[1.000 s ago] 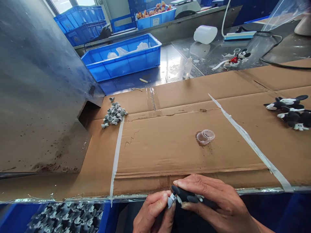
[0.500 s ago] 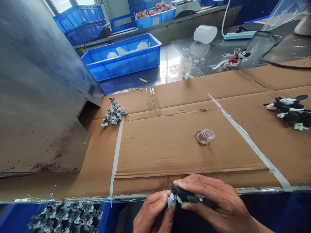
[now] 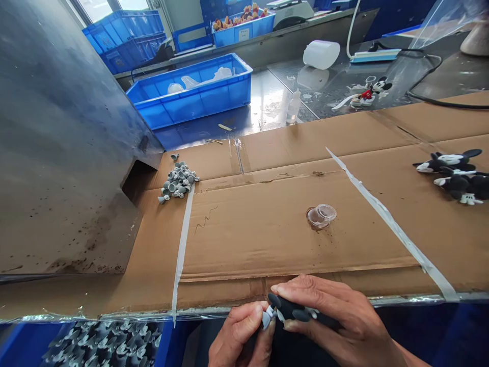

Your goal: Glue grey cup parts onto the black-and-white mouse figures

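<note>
My right hand (image 3: 336, 316) is closed around a dark mouse figurine (image 3: 290, 309) with rounded ears and a small white hand showing. My left hand (image 3: 240, 334) pinches a small grey and white cup-shaped piece (image 3: 268, 317) between thumb and fingers, against the figurine's left end. Whether the two are joined, I cannot tell. Both hands are at the near edge of the cardboard (image 3: 244, 244). A pile of similar grey pieces (image 3: 178, 179) lies at its left, and black and white figurines (image 3: 454, 176) lie at its right.
A small clear cup (image 3: 321, 216) stands on the cardboard. Below the left edge, a blue bin (image 3: 166, 339) holds many grey pieces. A metal housing (image 3: 69, 168) rises at left. Behind are a blue crate (image 3: 198, 103), a clear bottle (image 3: 293, 108) and a painted mouse figure (image 3: 369, 94).
The view has shifted very slightly. Both hands keep nearly the same pose, with the grey piece and the figurine still held together.
</note>
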`<state>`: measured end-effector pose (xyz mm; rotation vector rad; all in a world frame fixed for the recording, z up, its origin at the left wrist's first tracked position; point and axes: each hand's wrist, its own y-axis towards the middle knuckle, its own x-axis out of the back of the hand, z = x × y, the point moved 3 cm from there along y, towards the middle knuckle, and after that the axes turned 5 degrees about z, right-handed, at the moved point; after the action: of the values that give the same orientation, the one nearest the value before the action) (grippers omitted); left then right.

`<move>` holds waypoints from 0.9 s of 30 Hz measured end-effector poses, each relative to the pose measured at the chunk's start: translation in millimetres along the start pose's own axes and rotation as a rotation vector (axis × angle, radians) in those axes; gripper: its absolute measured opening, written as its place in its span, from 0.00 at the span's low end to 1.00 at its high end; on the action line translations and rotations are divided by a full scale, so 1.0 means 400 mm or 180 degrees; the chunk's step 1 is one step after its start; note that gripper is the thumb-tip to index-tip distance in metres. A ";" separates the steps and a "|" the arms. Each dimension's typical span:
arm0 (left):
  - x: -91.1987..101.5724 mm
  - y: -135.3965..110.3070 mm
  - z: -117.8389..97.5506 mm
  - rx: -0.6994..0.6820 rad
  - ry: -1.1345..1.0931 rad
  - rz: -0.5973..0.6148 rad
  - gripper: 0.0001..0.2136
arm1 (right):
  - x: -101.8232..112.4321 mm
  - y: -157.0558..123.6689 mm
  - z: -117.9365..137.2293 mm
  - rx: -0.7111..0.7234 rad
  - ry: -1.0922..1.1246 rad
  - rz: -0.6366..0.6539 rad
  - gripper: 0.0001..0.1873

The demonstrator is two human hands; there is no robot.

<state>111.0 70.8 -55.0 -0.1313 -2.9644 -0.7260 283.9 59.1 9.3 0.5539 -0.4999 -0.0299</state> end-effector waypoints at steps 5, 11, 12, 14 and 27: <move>-0.001 -0.001 0.002 -0.0042 -0.0010 -0.0021 0.07 | -0.001 0.001 -0.001 0.0033 -0.0043 0.0000 0.10; -0.002 0.003 0.002 -0.0074 -0.0011 -0.0070 0.07 | 0.002 0.002 0.000 0.0067 -0.0188 0.0009 0.09; -0.002 0.003 0.002 -0.0079 -0.0010 -0.0069 0.07 | 0.002 0.001 0.000 0.0074 -0.0200 0.0012 0.09; -0.002 0.004 0.002 -0.0088 -0.0002 -0.0049 0.07 | 0.002 -0.002 0.001 0.0084 -0.0199 0.0020 0.08; -0.003 0.002 0.003 -0.0082 -0.0048 -0.0082 0.06 | -0.001 -0.007 0.004 0.0072 -0.0240 0.0033 0.10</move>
<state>112.4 72.1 -55.9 -0.1008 -2.9771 -0.7697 283.2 56.0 8.9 0.5738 -0.5773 -0.0353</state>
